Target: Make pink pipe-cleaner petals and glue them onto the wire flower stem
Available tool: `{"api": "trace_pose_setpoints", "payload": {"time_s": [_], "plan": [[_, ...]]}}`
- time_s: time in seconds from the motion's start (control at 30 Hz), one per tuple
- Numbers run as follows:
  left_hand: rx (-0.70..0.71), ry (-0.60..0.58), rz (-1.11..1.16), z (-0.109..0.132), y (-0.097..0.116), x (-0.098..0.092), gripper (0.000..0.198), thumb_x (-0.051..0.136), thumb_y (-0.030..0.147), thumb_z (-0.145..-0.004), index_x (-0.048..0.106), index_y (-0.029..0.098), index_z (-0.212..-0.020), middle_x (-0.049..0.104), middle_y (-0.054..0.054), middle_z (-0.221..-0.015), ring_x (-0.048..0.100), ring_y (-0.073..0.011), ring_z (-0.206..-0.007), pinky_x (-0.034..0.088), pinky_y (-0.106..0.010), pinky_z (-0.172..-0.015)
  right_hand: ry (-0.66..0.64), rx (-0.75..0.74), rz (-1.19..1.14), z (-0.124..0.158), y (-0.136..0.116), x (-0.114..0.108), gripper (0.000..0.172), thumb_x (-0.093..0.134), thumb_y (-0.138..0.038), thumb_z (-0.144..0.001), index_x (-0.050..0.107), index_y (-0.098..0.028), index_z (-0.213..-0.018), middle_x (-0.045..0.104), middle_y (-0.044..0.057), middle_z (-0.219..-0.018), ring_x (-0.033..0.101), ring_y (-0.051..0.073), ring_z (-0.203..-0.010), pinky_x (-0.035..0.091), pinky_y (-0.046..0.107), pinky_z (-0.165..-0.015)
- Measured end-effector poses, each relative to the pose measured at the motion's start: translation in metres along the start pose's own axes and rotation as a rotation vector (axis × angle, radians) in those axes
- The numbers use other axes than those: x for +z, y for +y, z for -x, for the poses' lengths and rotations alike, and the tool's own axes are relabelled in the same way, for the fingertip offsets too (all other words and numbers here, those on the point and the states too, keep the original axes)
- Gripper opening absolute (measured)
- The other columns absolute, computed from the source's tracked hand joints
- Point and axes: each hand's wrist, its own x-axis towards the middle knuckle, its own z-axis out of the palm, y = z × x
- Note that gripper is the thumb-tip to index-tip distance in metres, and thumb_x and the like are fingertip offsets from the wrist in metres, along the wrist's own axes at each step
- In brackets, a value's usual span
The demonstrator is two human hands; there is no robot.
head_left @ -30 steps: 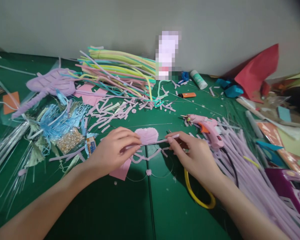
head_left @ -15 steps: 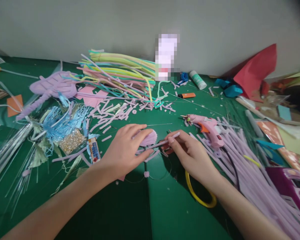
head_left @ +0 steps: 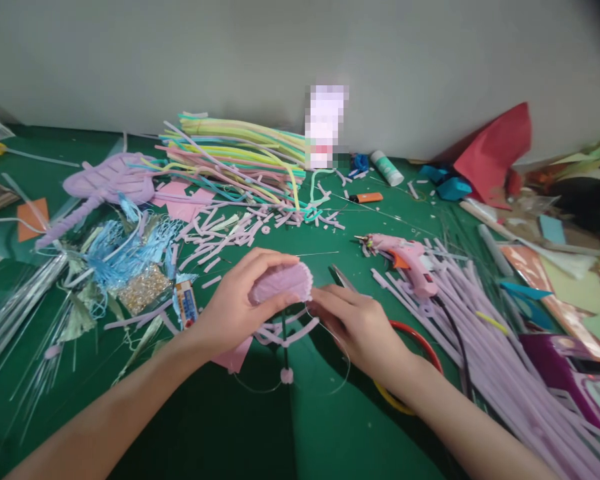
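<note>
My left hand (head_left: pixel 247 290) is closed around a rounded lilac pipe-cleaner piece (head_left: pixel 279 283) with a scalloped edge, thumb in front and fingers behind. At that piece's right edge, my right hand (head_left: pixel 347 320) has its fingers pinched together; what lies between them is hidden. A thin clear thread (head_left: pixel 349 363) loops below the hands, near a small lilac tuft (head_left: pixel 287 376). Short lilac pipe-cleaner strips (head_left: pixel 300 331) lie just under the piece. Scissors (head_left: pixel 423 343) with red and yellow handles lie partly beneath my right hand and forearm.
A pink glue gun (head_left: pixel 405 257) lies to the right, beside many long lilac pipe cleaners (head_left: pixel 480 347). Coloured pipe cleaners (head_left: pixel 230 150) and lilac offcuts (head_left: pixel 225 230) are at the back. Blue tassels (head_left: pixel 125 247) and a bead bag (head_left: pixel 145 288) lie left. An orange lighter (head_left: pixel 367 198) is farther back.
My left hand has taken up the rounded lilac piece, now tilted upward. The strip earlier pinched in my right hand no longer shows there, and that hand has closed in on the piece's edge.
</note>
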Motion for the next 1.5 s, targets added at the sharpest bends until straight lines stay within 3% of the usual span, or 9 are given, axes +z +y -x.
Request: {"api": "trace_pose_setpoints", "payload": {"time_s": [0.13, 0.37, 0.47, 0.6, 0.73, 0.87, 1.07, 1.27, 1.5], "plan": [[-0.041, 0.024, 0.056, 0.0, 0.0, 0.001, 0.024, 0.062, 0.032, -0.091, 0.061, 0.024, -0.114, 0.062, -0.003, -0.113, 0.059, -0.0175, -0.107, 0.045, -0.027, -0.094, -0.008, -0.046, -0.03, -0.001, -0.001, 0.001, 0.025, 0.043, -0.016, -0.096, 0.067, -0.018, -0.102, 0.07, 0.01, -0.09, 0.067, 0.019, -0.076, 0.053, 0.027, -0.065], [-0.051, 0.061, 0.051, 0.002, 0.001, 0.002, 0.021, 0.059, 0.029, -0.093, 0.061, 0.025, -0.113, 0.062, -0.001, -0.112, 0.058, -0.0143, -0.106, 0.044, -0.024, -0.094, -0.02, -0.001, -0.159, -0.004, -0.005, 0.001, 0.023, 0.046, -0.016, -0.095, 0.069, -0.018, -0.099, 0.07, 0.01, -0.093, 0.067, 0.018, -0.081, 0.054, 0.028, -0.072], [-0.029, 0.043, 0.005, 0.001, -0.001, 0.003, 0.02, 0.058, 0.026, -0.093, 0.061, 0.023, -0.113, 0.063, -0.001, -0.111, 0.058, -0.0136, -0.107, 0.043, -0.024, -0.095, -0.02, 0.163, -0.401, -0.004, -0.008, 0.001, 0.019, 0.053, -0.022, -0.093, 0.068, -0.021, -0.104, 0.072, 0.007, -0.094, 0.068, 0.018, -0.084, 0.055, 0.029, -0.076], [-0.083, 0.017, -0.031, -0.001, -0.005, 0.002, 0.023, 0.057, 0.026, -0.093, 0.062, 0.022, -0.114, 0.064, -0.003, -0.116, 0.059, -0.0149, -0.109, 0.043, -0.025, -0.096, -0.012, 0.425, -0.76, -0.001, -0.003, 0.001, 0.042, 0.052, -0.026, -0.093, 0.049, -0.022, -0.135, 0.072, 0.007, -0.106, 0.069, 0.015, -0.081, 0.057, 0.029, -0.071], [-0.169, -0.044, -0.006, -0.003, -0.009, -0.001, 0.03, 0.045, 0.037, -0.099, 0.064, 0.021, -0.117, 0.065, -0.004, -0.125, 0.057, -0.0175, -0.117, 0.041, -0.029, -0.101, 0.067, 0.377, -0.528, -0.002, -0.001, 0.0, 0.036, 0.055, -0.029, -0.092, 0.057, -0.025, -0.128, 0.067, 0.006, -0.112, 0.064, 0.014, -0.081, 0.055, 0.029, -0.071], [-0.222, -0.099, 0.021, -0.002, -0.008, -0.005, 0.038, 0.039, 0.043, -0.1, 0.061, 0.023, -0.123, 0.066, -0.003, -0.125, 0.059, -0.0179, -0.116, 0.042, -0.029, -0.099, 0.083, 0.258, -0.233, -0.009, -0.005, 0.003, 0.031, 0.063, -0.028, -0.088, 0.064, -0.019, -0.117, 0.065, 0.007, -0.104, 0.061, 0.018, -0.087, 0.052, 0.034, -0.079], [-0.207, -0.09, 0.084, 0.0, -0.009, -0.005, 0.038, 0.037, 0.043, -0.101, 0.061, 0.021, -0.121, 0.066, -0.004, -0.126, 0.057, -0.0171, -0.119, 0.04, -0.028, -0.103, 0.078, 0.319, -0.071, -0.011, -0.003, 0.01, 0.02, 0.067, -0.026, -0.085, 0.065, -0.017, -0.103, 0.063, 0.007, -0.093, 0.059, 0.018, -0.075, 0.049, 0.032, -0.067], [-0.192, -0.099, 0.13, -0.001, -0.011, -0.003, 0.036, 0.039, 0.043, -0.101, 0.06, 0.021, -0.12, 0.066, -0.004, -0.125, 0.058, -0.017, -0.119, 0.042, -0.028, -0.102, 0.044, 0.339, -0.192, -0.015, -0.004, 0.009, 0.001, 0.063, -0.02, -0.085, 0.062, -0.02, -0.085, 0.062, 0.001, -0.076, 0.054, 0.014, -0.063, 0.043, 0.027, -0.058], [-0.225, -0.132, 0.126, -0.001, -0.01, -0.002, 0.038, 0.038, 0.045, -0.101, 0.057, 0.021, -0.123, 0.067, -0.004, -0.125, 0.059, -0.0169, -0.118, 0.043, -0.028, -0.1, 0.189, 0.475, -0.699, -0.017, 0.002, 0.01, 0.021, 0.059, -0.04, -0.091, 0.048, -0.022, -0.086, 0.061, -0.002, -0.069, 0.058, 0.012, -0.06, 0.047, 0.024, -0.054]]}}
